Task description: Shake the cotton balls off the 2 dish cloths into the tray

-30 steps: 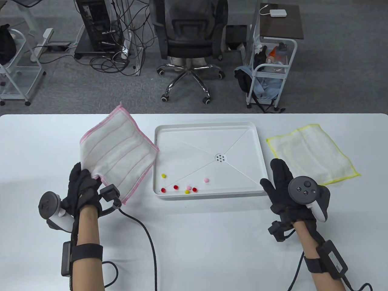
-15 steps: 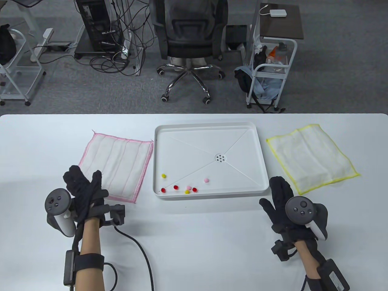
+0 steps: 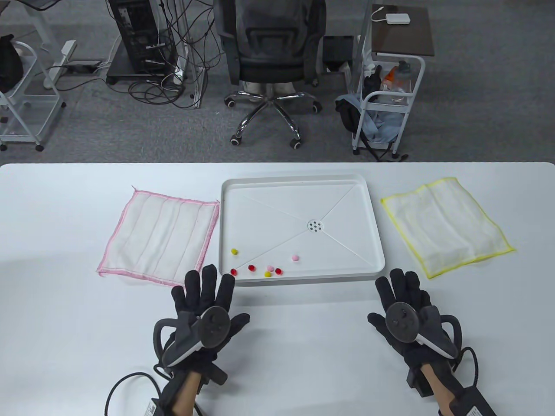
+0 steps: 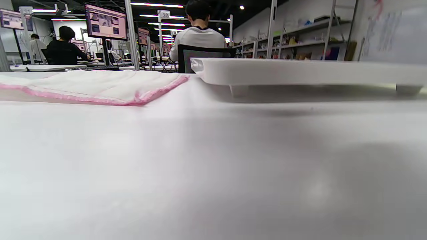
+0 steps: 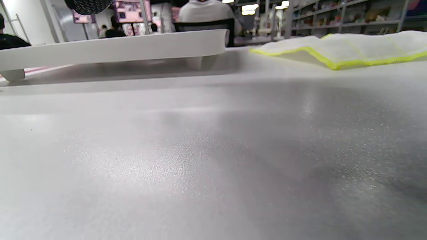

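On the worktop (image 3: 277,346) there are two dish cloths, one pink-edged cloth (image 3: 160,238) and one yellow-edged cloth (image 3: 446,225), and one white tray (image 3: 299,184) between them. In the tray lie seven cotton balls: three red (image 3: 251,267), two yellow (image 3: 234,251) and two pink (image 3: 295,257). Two gloved hands are in view, the left hand (image 3: 204,312) and the right hand (image 3: 405,310), each carrying one tracker; beyond the worktop stand one office chair (image 3: 271,52) and two white wire carts (image 3: 388,99).
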A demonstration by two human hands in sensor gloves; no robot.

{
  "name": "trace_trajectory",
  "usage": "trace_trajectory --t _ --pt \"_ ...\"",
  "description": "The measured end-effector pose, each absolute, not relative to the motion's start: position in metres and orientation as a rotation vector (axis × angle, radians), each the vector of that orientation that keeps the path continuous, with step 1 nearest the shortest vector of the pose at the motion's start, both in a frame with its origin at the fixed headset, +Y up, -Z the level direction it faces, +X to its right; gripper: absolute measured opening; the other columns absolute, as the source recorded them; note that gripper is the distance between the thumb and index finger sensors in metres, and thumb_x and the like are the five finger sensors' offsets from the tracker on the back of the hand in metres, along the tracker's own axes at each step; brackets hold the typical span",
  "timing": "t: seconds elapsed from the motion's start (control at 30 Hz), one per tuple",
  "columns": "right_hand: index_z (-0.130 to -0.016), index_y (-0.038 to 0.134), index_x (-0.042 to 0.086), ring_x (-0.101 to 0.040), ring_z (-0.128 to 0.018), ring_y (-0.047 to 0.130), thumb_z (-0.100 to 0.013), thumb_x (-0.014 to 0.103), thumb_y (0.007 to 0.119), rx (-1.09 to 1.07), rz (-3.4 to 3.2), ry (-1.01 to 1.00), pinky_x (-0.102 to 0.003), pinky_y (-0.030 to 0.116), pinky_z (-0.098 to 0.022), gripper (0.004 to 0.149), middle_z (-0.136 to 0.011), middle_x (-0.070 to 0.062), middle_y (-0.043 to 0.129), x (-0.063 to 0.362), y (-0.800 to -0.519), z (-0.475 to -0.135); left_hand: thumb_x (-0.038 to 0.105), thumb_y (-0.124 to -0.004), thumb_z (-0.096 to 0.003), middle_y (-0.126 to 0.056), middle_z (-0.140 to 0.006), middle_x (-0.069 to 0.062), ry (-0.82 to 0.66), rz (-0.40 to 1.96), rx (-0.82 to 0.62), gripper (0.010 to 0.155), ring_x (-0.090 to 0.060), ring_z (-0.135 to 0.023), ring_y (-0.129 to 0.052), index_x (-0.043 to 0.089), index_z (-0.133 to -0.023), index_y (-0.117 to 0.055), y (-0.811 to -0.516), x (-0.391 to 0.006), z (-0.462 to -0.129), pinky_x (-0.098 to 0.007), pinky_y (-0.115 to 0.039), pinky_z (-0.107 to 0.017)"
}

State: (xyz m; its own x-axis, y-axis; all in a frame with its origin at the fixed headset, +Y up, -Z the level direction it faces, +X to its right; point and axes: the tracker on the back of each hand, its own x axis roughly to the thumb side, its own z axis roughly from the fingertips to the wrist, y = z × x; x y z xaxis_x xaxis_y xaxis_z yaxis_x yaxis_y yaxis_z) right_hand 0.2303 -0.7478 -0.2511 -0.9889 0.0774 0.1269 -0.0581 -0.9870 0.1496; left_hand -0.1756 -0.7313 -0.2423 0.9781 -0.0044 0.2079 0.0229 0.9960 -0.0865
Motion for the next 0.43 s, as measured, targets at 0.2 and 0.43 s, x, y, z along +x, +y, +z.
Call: trace_trajectory --t 0.2,0.43 --pt "-0.104 0.006 0.031 -0.032 -0.098 -0.013 -0.053 0.056 0.057 0.2 3.1 0.247 -0.061 0.02 -0.078 0.077 -0.108 -0.001 -0.015 0.2293 -0.75 -0.2507 0.075 -0.049 -0.0498 0.008 -0.116 -0.005 -0.208 -0.005 -0.112 0.084 -0.043 -0.105 -0.003 0.037 -0.112 -0.008 -0.7354 -0.1767 -0.2427 -0.067 -0.019 -0.075" --pt "-0.104 0.005 0.031 -0.032 -0.098 -0.013 -0.053 0.056 0.056 0.186 3.09 0.239 -0.06 0.02 -0.078 0.077 -0.108 -0.001 -0.015 0.2316 -0.7489 -0.25 0.074 -0.049 -0.05 0.009 -0.116 -0.005 -0.182 -0.011 -0.14 0.084 -0.043 -0.104 0.0 0.037 -0.112 -0.007 -0.7404 -0.1839 -0.2442 -0.067 -0.019 -0.075"
